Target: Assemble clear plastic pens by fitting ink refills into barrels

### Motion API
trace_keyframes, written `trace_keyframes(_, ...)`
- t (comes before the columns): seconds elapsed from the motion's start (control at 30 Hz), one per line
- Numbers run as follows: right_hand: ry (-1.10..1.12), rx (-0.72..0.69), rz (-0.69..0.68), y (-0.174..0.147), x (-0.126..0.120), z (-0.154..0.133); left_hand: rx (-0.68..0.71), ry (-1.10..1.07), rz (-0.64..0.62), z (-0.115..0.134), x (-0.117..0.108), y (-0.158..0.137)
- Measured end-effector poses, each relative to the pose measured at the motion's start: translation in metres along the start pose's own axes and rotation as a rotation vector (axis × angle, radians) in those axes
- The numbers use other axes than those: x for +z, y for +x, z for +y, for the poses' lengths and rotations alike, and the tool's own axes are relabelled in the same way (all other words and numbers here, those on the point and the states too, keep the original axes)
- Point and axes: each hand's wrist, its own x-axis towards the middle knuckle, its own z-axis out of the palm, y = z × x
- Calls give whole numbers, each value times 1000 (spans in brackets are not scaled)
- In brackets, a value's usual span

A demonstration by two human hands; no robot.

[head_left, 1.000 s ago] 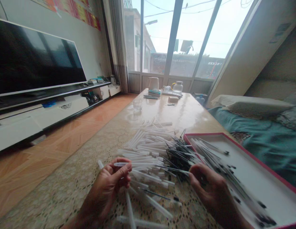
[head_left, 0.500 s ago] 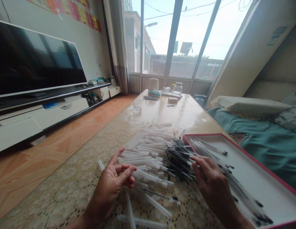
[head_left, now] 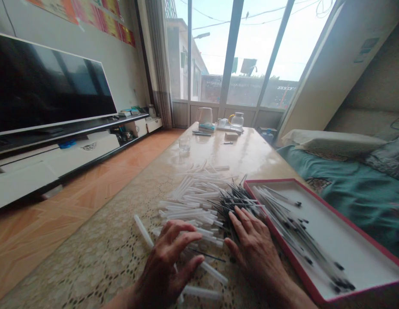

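Note:
My left hand [head_left: 172,255] hovers low over the near end of a pile of translucent white tubes [head_left: 189,208]. Its thumb and fingers are apart, with a thin dark rod [head_left: 210,256] showing beyond the gap. My right hand [head_left: 254,244] lies spread over the near part of a heap of thin black rods [head_left: 236,197], covering some of them. To its right, a pink-rimmed shallow box [head_left: 357,231] holds several slender pieces with black ends [head_left: 294,227]. Loose tubes lie around my left hand, one of them a white tube [head_left: 143,230] at its left.
A drinking glass [head_left: 184,145] stands farther up the patterned table [head_left: 99,240]. At the far end are a glass jug [head_left: 238,120] and a small box [head_left: 231,135]. A sofa with a teal cover [head_left: 331,167] borders the right side; a TV cabinet [head_left: 86,150] is left.
My left hand has shifted right and turned palm-down over the tubes. My right hand has moved left from the box edge and flattened onto the black rods.

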Motion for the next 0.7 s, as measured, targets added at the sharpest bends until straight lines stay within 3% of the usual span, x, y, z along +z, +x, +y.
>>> trace_keyframes(0.07,45,29,17,1,-5,0,82,55,-106,3,1,0)
trace_keyframes(0.17,62,127,75,3,-6,10,192,144,-363,11,6,-1)
trace_keyframes(0.23,34,184,82,5,-2,18,205,202,-531,17,7,-3)
trace_keyframes(0.3,-5,213,41,6,4,22,165,260,-623,19,5,-5)
trace_keyframes(0.37,-31,213,-26,7,8,22,98,323,-620,17,-3,-9)
trace_keyframes(0.5,-22,182,-166,7,7,9,-2,425,-469,-7,-18,-20)
trace_keyframes(0.57,-14,188,-195,7,4,-1,-16,430,-387,-23,-17,-25)
trace_keyframes(0.7,-42,213,-210,9,2,-16,-48,394,-354,-43,-4,-29)
